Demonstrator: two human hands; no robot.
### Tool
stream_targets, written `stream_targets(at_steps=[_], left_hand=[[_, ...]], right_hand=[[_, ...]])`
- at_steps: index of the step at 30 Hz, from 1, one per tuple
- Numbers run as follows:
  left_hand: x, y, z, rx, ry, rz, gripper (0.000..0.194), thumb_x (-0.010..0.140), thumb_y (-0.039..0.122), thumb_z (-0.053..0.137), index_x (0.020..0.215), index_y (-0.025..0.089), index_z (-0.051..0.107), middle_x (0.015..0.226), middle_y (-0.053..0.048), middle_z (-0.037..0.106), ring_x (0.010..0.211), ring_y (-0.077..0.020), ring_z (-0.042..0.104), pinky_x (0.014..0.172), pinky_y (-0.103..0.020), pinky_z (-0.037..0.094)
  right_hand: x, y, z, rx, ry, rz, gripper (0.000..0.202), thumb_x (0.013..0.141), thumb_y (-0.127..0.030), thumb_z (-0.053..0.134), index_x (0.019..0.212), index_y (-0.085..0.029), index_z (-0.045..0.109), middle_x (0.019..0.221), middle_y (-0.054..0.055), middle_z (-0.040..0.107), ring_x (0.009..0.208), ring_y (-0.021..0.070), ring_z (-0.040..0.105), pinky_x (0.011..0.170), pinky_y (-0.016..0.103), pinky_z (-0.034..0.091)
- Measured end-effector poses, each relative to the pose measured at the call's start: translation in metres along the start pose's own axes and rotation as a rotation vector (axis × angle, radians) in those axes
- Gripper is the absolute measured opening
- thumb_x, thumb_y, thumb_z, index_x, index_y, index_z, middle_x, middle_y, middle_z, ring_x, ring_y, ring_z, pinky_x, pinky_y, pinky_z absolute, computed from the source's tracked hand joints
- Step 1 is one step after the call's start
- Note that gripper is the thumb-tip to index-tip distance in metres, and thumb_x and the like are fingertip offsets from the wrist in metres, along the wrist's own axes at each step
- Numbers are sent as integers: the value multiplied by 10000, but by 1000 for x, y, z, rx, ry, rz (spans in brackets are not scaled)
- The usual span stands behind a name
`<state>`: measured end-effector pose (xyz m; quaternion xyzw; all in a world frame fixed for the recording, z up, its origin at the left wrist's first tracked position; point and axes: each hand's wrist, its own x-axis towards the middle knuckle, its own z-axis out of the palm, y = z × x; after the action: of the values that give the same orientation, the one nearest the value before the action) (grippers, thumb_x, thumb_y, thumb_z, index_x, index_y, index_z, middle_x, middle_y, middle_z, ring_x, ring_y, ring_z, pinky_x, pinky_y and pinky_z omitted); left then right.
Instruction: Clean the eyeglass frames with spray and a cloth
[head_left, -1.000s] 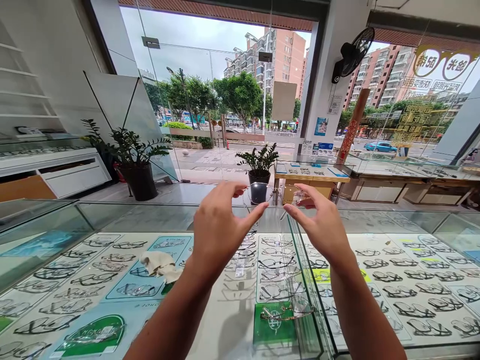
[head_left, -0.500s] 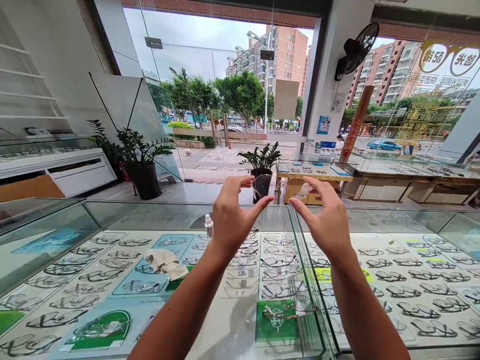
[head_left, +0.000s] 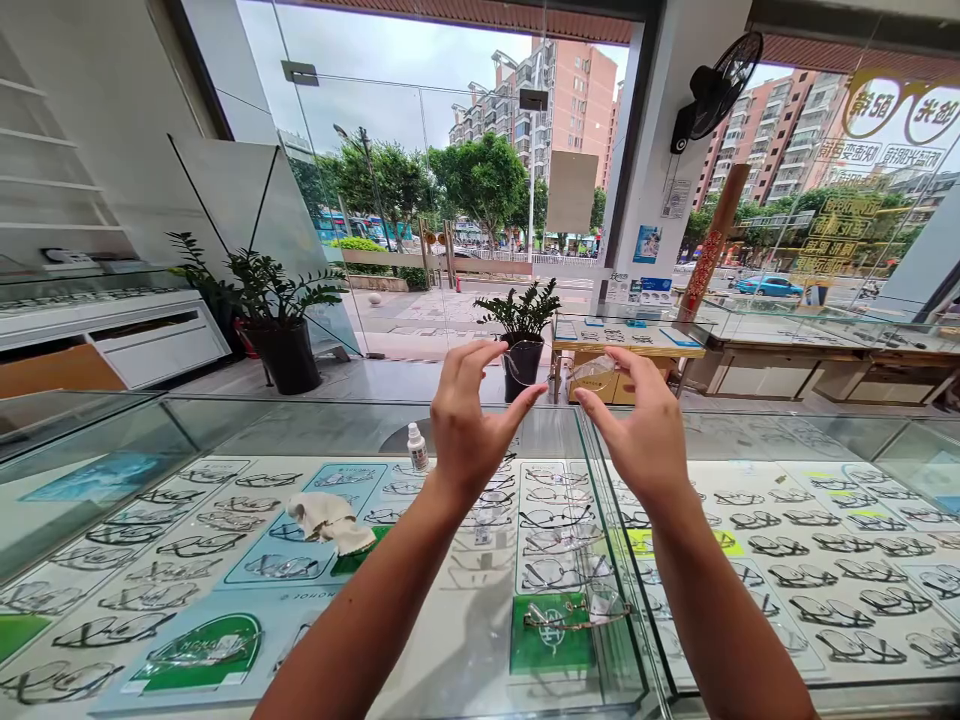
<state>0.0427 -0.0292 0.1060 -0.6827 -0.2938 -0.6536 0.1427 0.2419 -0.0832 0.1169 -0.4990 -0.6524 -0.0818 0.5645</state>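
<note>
Above the glass counter I hold up a thin-rimmed pair of glasses [head_left: 528,369] with both hands. My left hand [head_left: 476,415] grips its left side, index finger at the upper rim and thumb near the lower rim. On the other side, my right hand [head_left: 637,420] holds the frame the same way. A clear lens with a pale mark shows beside the right fingers. A crumpled cream cloth [head_left: 330,520] and a small white bottle [head_left: 417,447] rest on the counter glass. Another pair of glasses [head_left: 577,612] lies over a green card at the front.
Rows of glasses [head_left: 806,575] fill the display case below and to both sides. A glass divider edge [head_left: 630,560] runs front to back. Potted plants [head_left: 289,345], a wooden display table [head_left: 630,345] and a wall fan [head_left: 720,90] are beyond the counter.
The held glasses have tilted a little, and both hands have shifted only slightly. The view has moved slightly.
</note>
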Motion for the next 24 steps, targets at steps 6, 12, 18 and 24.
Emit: stream_targets(at_steps=[6, 12, 18, 24], left_hand=[[-3, 1, 0, 31, 4, -2, 526, 854, 437, 850, 1282, 234, 621, 1208, -110, 713, 1149, -276, 671, 912, -436, 604], [-3, 2, -2, 57, 28, 16, 545, 847, 454, 853, 1294, 239, 628, 1202, -107, 712, 1122, -278, 676, 916, -437, 590], [-3, 2, -2, 61, 37, 11, 550, 841, 454, 858, 1296, 237, 638, 1207, -106, 711, 1089, -278, 689, 917, -446, 583], [-3, 2, -2, 61, 23, 0, 538, 851, 461, 846, 1292, 234, 637, 1205, -109, 712, 1074, -275, 694, 897, -434, 587]], right_hand=[[0, 2, 1, 28, -37, 51, 486, 937, -410, 712, 1378, -219, 636, 1361, 153, 704, 1202, 336, 679, 996, 526, 558], [2, 7, 2, 86, -127, 105, 526, 940, -474, 719, 1384, -202, 639, 1357, 155, 713, 1174, 328, 687, 992, 514, 563], [2, 8, 1, 108, -159, 132, 555, 931, -557, 710, 1361, -210, 658, 1313, 160, 730, 1078, 326, 704, 949, 532, 568], [2, 8, 1, 97, -164, 141, 564, 927, -566, 710, 1358, -206, 653, 1310, 161, 726, 1057, 321, 706, 946, 532, 564]])
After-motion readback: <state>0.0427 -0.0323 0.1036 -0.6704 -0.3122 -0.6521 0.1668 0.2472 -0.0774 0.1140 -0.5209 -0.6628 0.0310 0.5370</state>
